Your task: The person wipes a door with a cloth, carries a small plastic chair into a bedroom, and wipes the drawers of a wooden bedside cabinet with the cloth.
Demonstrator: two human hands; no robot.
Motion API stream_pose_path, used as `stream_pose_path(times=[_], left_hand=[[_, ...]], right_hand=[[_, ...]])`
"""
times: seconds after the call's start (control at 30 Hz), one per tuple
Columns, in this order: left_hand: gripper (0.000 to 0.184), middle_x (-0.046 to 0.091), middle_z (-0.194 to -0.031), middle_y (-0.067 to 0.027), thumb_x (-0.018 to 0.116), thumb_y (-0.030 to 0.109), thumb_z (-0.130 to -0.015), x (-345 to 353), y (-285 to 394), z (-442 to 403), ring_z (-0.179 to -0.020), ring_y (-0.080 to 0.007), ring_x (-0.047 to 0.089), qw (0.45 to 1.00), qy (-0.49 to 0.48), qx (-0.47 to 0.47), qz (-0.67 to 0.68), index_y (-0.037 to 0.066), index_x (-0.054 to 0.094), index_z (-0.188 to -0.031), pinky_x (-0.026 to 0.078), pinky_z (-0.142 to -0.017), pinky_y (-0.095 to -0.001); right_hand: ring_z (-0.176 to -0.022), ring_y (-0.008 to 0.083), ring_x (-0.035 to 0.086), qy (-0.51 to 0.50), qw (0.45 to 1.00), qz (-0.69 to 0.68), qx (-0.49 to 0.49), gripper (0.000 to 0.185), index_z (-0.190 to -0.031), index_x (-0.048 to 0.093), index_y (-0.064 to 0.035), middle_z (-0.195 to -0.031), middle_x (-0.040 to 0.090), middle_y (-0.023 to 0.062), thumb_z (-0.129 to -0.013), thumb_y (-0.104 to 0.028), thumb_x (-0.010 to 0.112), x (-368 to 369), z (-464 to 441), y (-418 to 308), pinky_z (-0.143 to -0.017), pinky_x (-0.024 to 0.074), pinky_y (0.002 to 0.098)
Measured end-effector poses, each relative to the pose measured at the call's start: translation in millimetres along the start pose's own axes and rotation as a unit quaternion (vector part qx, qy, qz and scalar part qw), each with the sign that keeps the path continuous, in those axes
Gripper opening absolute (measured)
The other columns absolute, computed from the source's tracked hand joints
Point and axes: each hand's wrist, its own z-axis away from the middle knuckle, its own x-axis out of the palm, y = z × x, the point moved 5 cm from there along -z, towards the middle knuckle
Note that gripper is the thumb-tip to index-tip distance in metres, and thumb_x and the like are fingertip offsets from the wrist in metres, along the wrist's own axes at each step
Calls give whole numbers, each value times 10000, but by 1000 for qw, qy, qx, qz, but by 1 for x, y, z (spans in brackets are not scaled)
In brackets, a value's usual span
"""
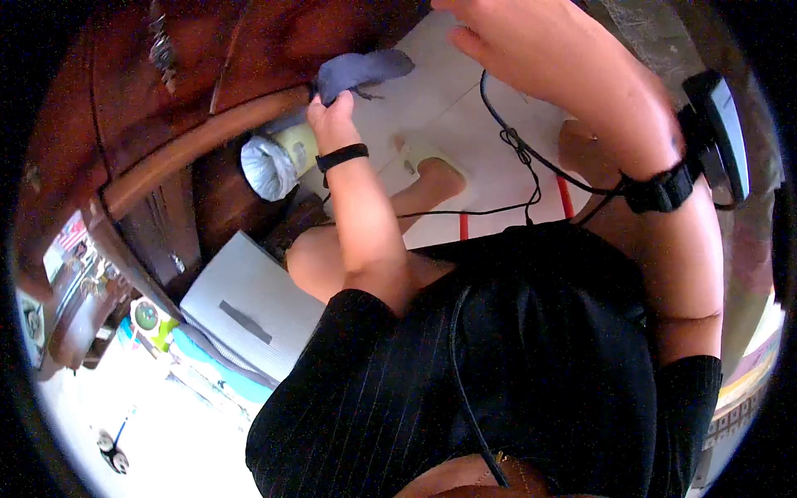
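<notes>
My left hand point(334, 118) is closed on a blue-grey cloth point(361, 73), gripping its near end beside the wooden furniture edge. The rest of the cloth stretches out to the right, over the pale floor, and a thin dark strip or string hangs under it. A black band point(342, 156) circles my left wrist. At the top edge of the view is my right hand point(481, 29); its fingers are mostly cut off, so what it holds or touches does not show. A device on a black strap point(660, 192) sits on my right forearm.
A lined waste bin point(270, 168) stands under the curved wooden edge point(207, 145). Dark cables point(515, 149) hang across my lap and above the tiled floor point(452, 108). A light grey ridged box-like object point(249, 303) is beside my left leg. My foot wears a pale slipper point(452, 158).
</notes>
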Motion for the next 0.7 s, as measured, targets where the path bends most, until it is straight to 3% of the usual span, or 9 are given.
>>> stream_pose_path(times=[0.1,0.13,0.2,0.27,0.33,0.4,0.53,0.6,0.7], left_hand=[[343,648,-1336,-215,412,54,-1016,-13,75,60,-1265,-331,601,993,-28,79,83,-55,660,-1227,491,-1105,-492],[349,635,-1357,-221,414,58,-1022,-20,92,63,-1278,-336,591,974,-28,26,223,-66,642,-1255,472,-1125,-497],[369,607,-1399,-232,416,65,-1036,-33,126,73,-1306,-347,571,858,15,-70,508,-88,605,-1313,433,-1165,-506],[391,575,-1429,-248,422,88,-1047,-48,169,115,-1335,-358,545,881,-17,16,472,-108,559,-1355,412,-1177,-515],[385,598,-1407,-221,413,94,-1047,-53,206,176,-1309,-348,561,905,28,101,412,-115,571,-1328,441,-1152,-473],[437,546,-1453,-239,435,172,-1052,-71,216,209,-1381,-366,493,912,32,161,377,-119,516,-1368,364,-1200,-532],[429,622,-1332,-242,537,163,-1021,-97,198,210,-1188,-331,643,914,166,294,224,-107,537,-1355,539,-1022,-471],[480,632,-1285,-211,571,141,-1021,-71,195,201,-1110,-285,660,900,201,338,186,-34,448,-1450,548,-965,-431],[688,493,-1439,-244,572,74,-1015,-38,187,166,-1246,-314,560,875,246,415,16,-31,199,-1583,458,-1077,-432]], right_hand=[[-808,295,732,85,996,33,-26,214,-886,723,-2,-829,734,153,-954,-162,600,2,3,-5,-742,589,370],[-813,294,732,86,995,31,-24,210,-878,725,-7,-827,734,154,-948,-165,605,2,2,-8,-745,588,373],[-813,294,733,112,991,54,-43,208,-862,726,-16,-815,732,152,-937,-177,618,10,2,-12,-743,586,383],[-802,296,732,163,977,110,-86,210,-846,725,-22,-793,728,145,-924,-193,632,20,0,-15,-734,584,397],[-789,301,731,164,978,89,-95,220,-846,724,-27,-784,725,142,-919,-216,640,26,-3,-16,-723,582,410],[-778,306,731,157,980,75,-96,224,-847,724,-32,-779,725,139,-914,-232,647,24,-2,-19,-716,581,416],[-772,312,731,135,984,77,-87,224,-864,728,-38,-780,726,140,-915,-235,635,18,6,-28,-719,584,412],[-773,312,731,131,984,92,-81,228,-879,732,-36,-779,726,139,-922,-229,619,22,5,-27,-724,586,411],[-764,293,732,101,984,132,-71,243,-903,741,-31,-791,734,133,-942,-203,574,40,-7,-16,-720,588,401]])
